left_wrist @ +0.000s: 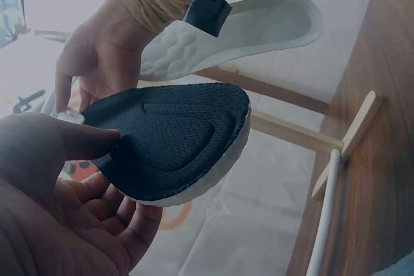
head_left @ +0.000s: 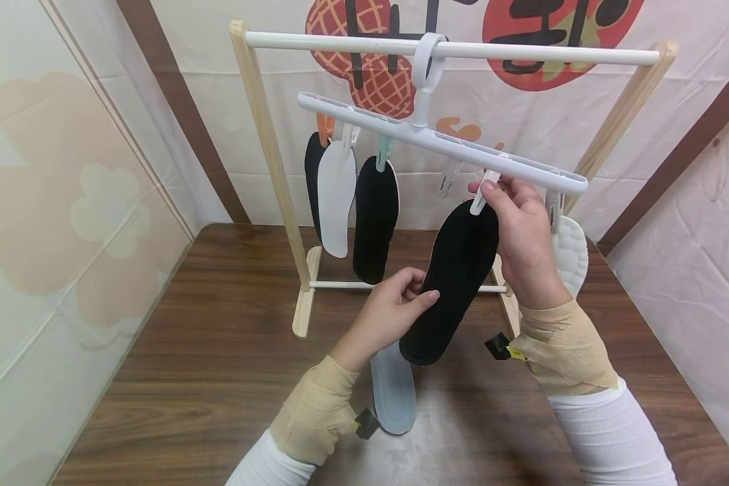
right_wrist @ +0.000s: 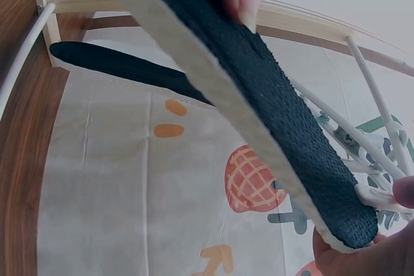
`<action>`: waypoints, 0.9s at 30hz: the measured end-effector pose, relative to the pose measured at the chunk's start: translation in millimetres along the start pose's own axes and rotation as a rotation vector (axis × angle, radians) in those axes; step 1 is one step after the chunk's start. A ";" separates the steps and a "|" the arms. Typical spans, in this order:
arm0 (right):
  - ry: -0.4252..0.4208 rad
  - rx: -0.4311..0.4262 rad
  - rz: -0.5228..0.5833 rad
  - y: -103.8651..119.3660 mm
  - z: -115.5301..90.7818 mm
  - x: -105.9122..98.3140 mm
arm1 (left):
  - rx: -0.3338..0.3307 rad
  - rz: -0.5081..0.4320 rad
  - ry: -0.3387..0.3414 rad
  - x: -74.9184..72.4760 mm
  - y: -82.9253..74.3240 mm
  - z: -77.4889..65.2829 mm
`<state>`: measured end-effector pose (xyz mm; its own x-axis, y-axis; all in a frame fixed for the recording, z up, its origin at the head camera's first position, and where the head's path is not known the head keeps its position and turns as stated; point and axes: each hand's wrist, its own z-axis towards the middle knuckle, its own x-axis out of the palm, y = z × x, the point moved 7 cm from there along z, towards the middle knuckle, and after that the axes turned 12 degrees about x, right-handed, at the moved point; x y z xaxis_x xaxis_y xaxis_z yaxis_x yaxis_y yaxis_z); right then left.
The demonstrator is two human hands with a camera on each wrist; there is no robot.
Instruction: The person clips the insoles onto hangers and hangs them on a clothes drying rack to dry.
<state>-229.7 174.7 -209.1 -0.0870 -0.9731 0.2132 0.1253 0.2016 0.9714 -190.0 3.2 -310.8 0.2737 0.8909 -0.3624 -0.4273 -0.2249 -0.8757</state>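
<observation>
A black insole (head_left: pixel 452 280) with a white underside hangs tilted beneath the right part of a white clip hanger (head_left: pixel 437 140). My left hand (head_left: pixel 395 300) pinches its edge about midway down, thumb on the black face and fingers behind. At the insole's top, my right hand (head_left: pixel 522 223) pinches a white clip (head_left: pixel 484 192) that sits over the insole's end. In the right wrist view this clip (right_wrist: pixel 375 196) overlaps the insole's tip, with the right thumb (right_wrist: pixel 404 192) against it. The left wrist view shows the insole's rounded end (left_wrist: pixel 213 121) pointing away from the left hand.
Left on the hanger hang a dark insole (head_left: pixel 313 182), a white one (head_left: pixel 335 202) and a black one (head_left: pixel 375 223). A white bumpy insole (head_left: pixel 571 253) hangs far right. The rack (head_left: pixel 267 148) stands on a wooden table (head_left: pixel 219 378), where a grey insole (head_left: pixel 395 398) lies.
</observation>
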 end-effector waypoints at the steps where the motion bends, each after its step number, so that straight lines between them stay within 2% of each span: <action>1: 0.002 0.000 -0.004 -0.4 0.1 0.1 | 0.001 0.004 -0.001 -0.2 0.6 -0.4; 14: 0.018 0.029 -0.009 -5.9 0.4 0.3 | 0.005 0.065 0.003 -4.0 14.0 -7.1; 27: 0.018 0.078 -0.078 -12.7 1.4 0.8 | -0.043 0.115 0.031 -9.1 31.8 -14.1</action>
<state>-232.7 171.5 -221.2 -0.0761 -0.9879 0.1352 0.0412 0.1324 0.9903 -193.9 -17.6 -339.9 0.2517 0.8458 -0.4703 -0.4201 -0.3423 -0.8404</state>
